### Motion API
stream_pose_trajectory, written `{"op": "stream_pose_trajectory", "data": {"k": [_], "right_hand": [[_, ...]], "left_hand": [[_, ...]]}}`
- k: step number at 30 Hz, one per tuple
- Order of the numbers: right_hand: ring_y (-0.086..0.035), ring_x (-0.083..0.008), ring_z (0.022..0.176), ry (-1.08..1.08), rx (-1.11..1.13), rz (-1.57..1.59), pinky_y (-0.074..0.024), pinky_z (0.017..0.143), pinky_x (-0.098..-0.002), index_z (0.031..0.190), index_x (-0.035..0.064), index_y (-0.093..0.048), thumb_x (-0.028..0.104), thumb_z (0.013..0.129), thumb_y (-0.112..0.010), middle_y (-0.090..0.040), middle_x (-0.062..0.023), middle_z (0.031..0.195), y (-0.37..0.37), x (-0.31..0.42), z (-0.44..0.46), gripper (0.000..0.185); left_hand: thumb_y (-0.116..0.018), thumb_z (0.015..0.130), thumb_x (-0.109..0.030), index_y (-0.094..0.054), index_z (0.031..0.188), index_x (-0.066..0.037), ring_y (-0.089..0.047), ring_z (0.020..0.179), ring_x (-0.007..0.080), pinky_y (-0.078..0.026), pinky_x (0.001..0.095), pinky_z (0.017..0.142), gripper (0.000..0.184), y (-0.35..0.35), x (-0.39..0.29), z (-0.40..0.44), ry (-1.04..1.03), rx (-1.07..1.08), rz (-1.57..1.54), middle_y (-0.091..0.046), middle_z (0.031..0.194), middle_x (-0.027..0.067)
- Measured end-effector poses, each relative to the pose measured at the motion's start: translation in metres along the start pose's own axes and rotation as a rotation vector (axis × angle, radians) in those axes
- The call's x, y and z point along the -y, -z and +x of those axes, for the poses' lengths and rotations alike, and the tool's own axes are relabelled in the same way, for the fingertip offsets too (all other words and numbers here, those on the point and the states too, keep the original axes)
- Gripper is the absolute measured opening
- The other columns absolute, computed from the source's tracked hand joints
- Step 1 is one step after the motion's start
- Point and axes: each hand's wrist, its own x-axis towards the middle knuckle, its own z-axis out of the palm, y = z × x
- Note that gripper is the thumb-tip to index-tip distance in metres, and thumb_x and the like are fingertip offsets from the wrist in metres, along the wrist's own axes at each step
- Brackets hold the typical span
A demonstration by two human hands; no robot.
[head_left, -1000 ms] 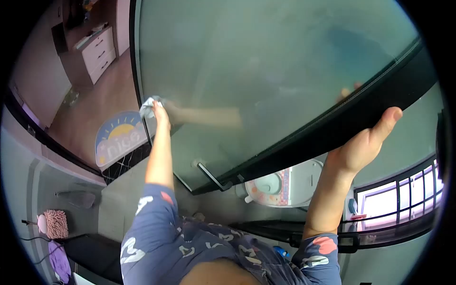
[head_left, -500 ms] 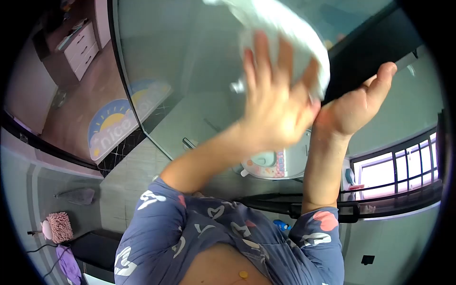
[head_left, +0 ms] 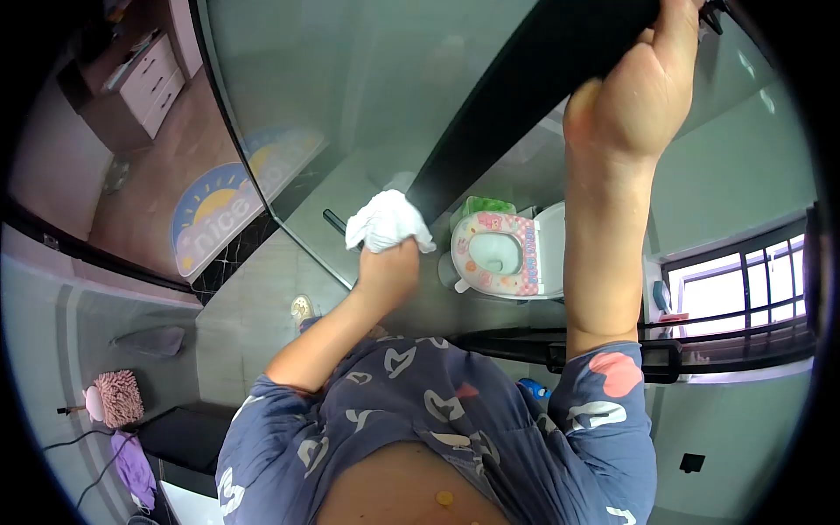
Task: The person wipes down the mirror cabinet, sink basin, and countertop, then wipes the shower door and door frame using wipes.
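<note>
My left hand (head_left: 391, 269) is closed on a crumpled white cloth (head_left: 387, 220), in front of me near the lower end of a wide black door frame (head_left: 525, 87). The cloth touches or nearly touches that end of the frame. A glass panel (head_left: 350, 96) stretches to the left of the frame, with a dark handle (head_left: 333, 220) beside the cloth. Raised at the upper right, my right hand (head_left: 632, 101) grips the frame's upper part, its fingers partly hidden behind it and its thumb pointing up.
A toilet with a patterned seat (head_left: 468, 262) stands below the frame, a green box (head_left: 490, 206) behind it. A barred window (head_left: 735, 289) is at right. A "nice" mat (head_left: 210, 219) and a drawer cabinet (head_left: 149, 83) lie left. A pink chenille mitt (head_left: 118, 398) hangs at lower left.
My left hand has come down and left with the cloth, from spread fingers against it to a closed grasp. My right hand has risen, and the black frame now slants across the middle.
</note>
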Motion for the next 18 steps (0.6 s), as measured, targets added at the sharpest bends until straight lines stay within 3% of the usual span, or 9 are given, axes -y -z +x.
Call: {"op": "stream_pose_trajectory", "data": {"k": [2, 4, 5, 7, 9, 11, 13, 15, 18], "right_hand": [[-0.055, -0.0159, 0.118, 0.07, -0.066, -0.116, -0.0403, 0.102, -0.0294, 0.132, 0.0007, -0.053, 0.032, 0.106, -0.041, -0.06, -0.0066, 0.129, -0.016, -0.003, -0.005, 0.043], [-0.055, -0.0162, 0.118, 0.077, 0.09, -0.027, -0.0395, 0.103, -0.0292, 0.131, -0.0017, -0.053, 0.033, 0.106, -0.042, -0.059, -0.0079, 0.129, -0.003, 0.002, -0.004, 0.044], [-0.054, -0.0164, 0.118, 0.075, 0.168, 0.018, -0.0391, 0.103, -0.0291, 0.131, -0.0029, -0.053, 0.033, 0.105, -0.042, -0.059, -0.0086, 0.129, 0.003, 0.004, -0.004, 0.045], [-0.054, -0.0159, 0.119, 0.131, -0.011, -0.105, -0.0382, 0.103, -0.0285, 0.129, -0.0058, -0.053, 0.033, 0.106, -0.043, -0.059, -0.0095, 0.128, -0.009, 0.003, -0.005, 0.047], [-0.053, -0.0156, 0.118, 0.174, -0.082, -0.183, -0.0374, 0.103, -0.0278, 0.127, -0.0082, -0.054, 0.034, 0.106, -0.043, -0.06, -0.0101, 0.127, -0.013, -0.003, -0.008, 0.049], [-0.054, -0.0152, 0.114, 0.359, -0.113, -0.387, -0.0386, 0.1, -0.0272, 0.125, -0.0073, -0.056, 0.034, 0.106, -0.043, -0.061, -0.0098, 0.123, -0.018, -0.015, -0.009, 0.048], [-0.056, -0.0148, 0.11, 0.393, -0.071, -0.46, -0.04, 0.098, -0.0269, 0.123, -0.0064, -0.058, 0.034, 0.105, -0.043, -0.062, -0.0098, 0.12, -0.021, -0.014, -0.011, 0.047], [-0.057, -0.0145, 0.107, 0.362, -0.013, -0.467, -0.0409, 0.096, -0.0268, 0.121, -0.0058, -0.059, 0.034, 0.105, -0.043, -0.063, -0.01, 0.118, -0.026, -0.003, -0.017, 0.046], [-0.057, -0.0147, 0.104, 0.318, -0.003, -0.69, -0.0422, 0.094, -0.027, 0.119, -0.005, -0.061, 0.036, 0.105, -0.044, -0.063, -0.0109, 0.116, -0.028, 0.006, -0.025, 0.047]], "left_hand": [[-0.062, 0.079, -0.008, -0.061, 0.112, 0.001, -0.058, 0.105, 0.0408, -0.043, 0.0491, 0.096, 0.035, 0.017, 0.008, -0.015, 0.058, 0.056, -0.005, -0.062, 0.111, 0.0204], [-0.058, 0.079, -0.004, -0.059, 0.118, 0.004, -0.053, 0.117, 0.0435, -0.038, 0.0539, 0.101, 0.04, 0.056, 0.017, -0.022, 0.131, 0.031, -0.298, -0.059, 0.119, 0.025], [-0.058, 0.077, -0.001, -0.062, 0.113, 0.005, -0.053, 0.118, 0.0443, -0.038, 0.0532, 0.103, 0.037, 0.075, 0.024, -0.028, 0.048, -0.116, -0.186, -0.059, 0.121, 0.0256], [-0.055, 0.077, -0.004, -0.069, 0.096, 0.004, -0.052, 0.118, 0.0448, -0.037, 0.0524, 0.105, 0.025, 0.111, 0.038, -0.037, 0.055, -0.303, -0.301, -0.056, 0.122, 0.0279], [-0.054, 0.077, -0.009, -0.069, 0.097, 0.005, -0.051, 0.119, 0.0447, -0.038, 0.0528, 0.105, 0.029, 0.128, 0.046, -0.047, 0.022, -0.456, -0.348, -0.053, 0.121, 0.0275], [-0.054, 0.078, -0.009, -0.07, 0.095, 0.004, -0.05, 0.12, 0.0441, -0.038, 0.0529, 0.105, 0.026, 0.131, 0.044, -0.052, -0.004, -0.424, -0.372, -0.047, 0.13, 0.0287], [-0.057, 0.077, -0.011, -0.068, 0.104, 0.002, -0.046, 0.124, 0.0455, -0.036, 0.053, 0.107, 0.032, 0.098, 0.04, -0.07, -0.022, -0.315, -0.555, -0.042, 0.135, 0.0295], [-0.064, 0.077, -0.016, -0.061, 0.117, 0.002, -0.044, 0.124, 0.0475, -0.033, 0.0565, 0.107, 0.044, 0.07, 0.013, -0.067, -0.008, 0.02, -0.337, -0.042, 0.132, 0.0304], [-0.067, 0.075, -0.018, -0.056, 0.123, 0.003, -0.041, 0.12, 0.0522, -0.03, 0.062, 0.101, 0.053, 0.025, -0.014, -0.058, 0.063, 0.065, -0.092, -0.045, 0.128, 0.0309]]}}
